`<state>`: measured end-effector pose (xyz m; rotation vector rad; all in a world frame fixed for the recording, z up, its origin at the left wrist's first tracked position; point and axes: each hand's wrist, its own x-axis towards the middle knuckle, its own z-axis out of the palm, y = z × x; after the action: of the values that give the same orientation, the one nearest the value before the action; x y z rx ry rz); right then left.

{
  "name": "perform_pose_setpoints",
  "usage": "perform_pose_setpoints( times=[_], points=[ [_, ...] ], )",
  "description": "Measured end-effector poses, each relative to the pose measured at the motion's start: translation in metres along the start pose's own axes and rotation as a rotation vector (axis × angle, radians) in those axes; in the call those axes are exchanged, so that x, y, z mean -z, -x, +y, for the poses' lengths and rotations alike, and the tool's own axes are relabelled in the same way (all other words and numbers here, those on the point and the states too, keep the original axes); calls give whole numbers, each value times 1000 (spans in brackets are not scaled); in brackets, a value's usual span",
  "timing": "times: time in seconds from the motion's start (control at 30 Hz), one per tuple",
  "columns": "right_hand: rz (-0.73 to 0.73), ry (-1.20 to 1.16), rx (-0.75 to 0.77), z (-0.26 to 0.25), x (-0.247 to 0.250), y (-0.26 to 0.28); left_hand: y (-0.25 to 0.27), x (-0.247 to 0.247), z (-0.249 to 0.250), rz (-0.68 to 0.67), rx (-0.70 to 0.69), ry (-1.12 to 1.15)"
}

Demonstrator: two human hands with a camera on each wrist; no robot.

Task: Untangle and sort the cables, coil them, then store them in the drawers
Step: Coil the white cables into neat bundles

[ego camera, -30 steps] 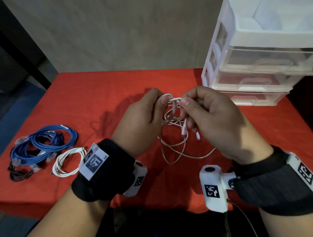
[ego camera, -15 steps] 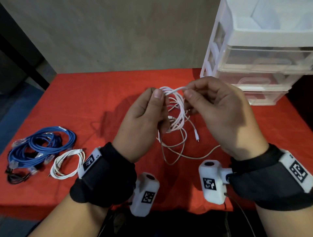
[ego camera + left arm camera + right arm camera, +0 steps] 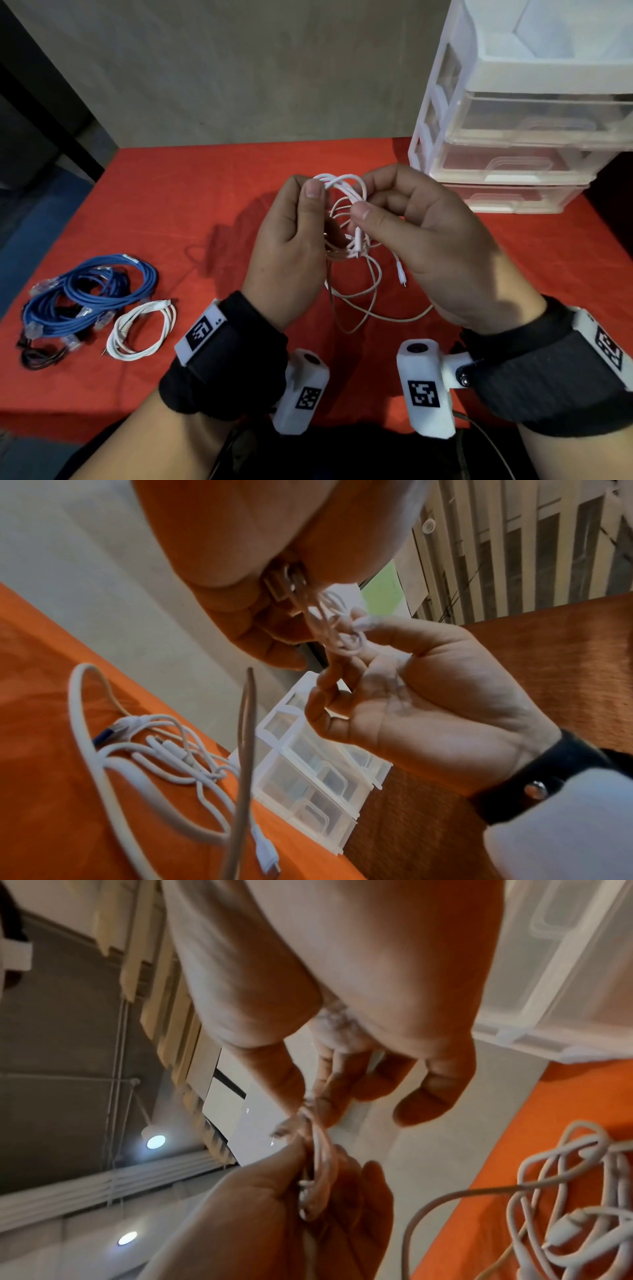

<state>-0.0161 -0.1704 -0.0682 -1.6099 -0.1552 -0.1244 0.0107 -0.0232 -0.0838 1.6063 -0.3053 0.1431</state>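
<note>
A tangle of thin white cables [image 3: 346, 192] is held up over the middle of the red table [image 3: 205, 192]. My left hand [image 3: 294, 236] grips its upper loops between thumb and fingers. My right hand [image 3: 411, 219] pinches a strand of the same bundle with thumb and forefinger. Loose loops and a small plug [image 3: 400, 274] hang below and trail onto the cloth. In the left wrist view the cable knot [image 3: 346, 642] sits at my right hand's fingertips. In the right wrist view the white cables [image 3: 318, 1153] run between both hands.
Coiled blue network cables [image 3: 85, 294], a black cable [image 3: 37, 356] and a small white coil [image 3: 140, 329] lie at the table's left. A white drawer unit [image 3: 513, 113] with clear closed drawers stands at the back right. More white cable [image 3: 154, 753] lies on the cloth.
Both hands lifted the white tangle a little higher. My right hand shifted its pinch down along a strand near the top loops, and the left hand kept its grip.
</note>
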Motion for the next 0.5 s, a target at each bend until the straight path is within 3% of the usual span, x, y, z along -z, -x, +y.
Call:
perform_pose_setpoints(
  times=[0.1,0.2,0.5],
  points=[
    [-104,169,5,3,0,0,1,0,-1,-1,79,99],
    [-119,324,26,10,3,0,0,-1,1,3,167,232],
    [-270,229,-77,10,11,-2,-5,0,-2,67,313,339]
  ],
)
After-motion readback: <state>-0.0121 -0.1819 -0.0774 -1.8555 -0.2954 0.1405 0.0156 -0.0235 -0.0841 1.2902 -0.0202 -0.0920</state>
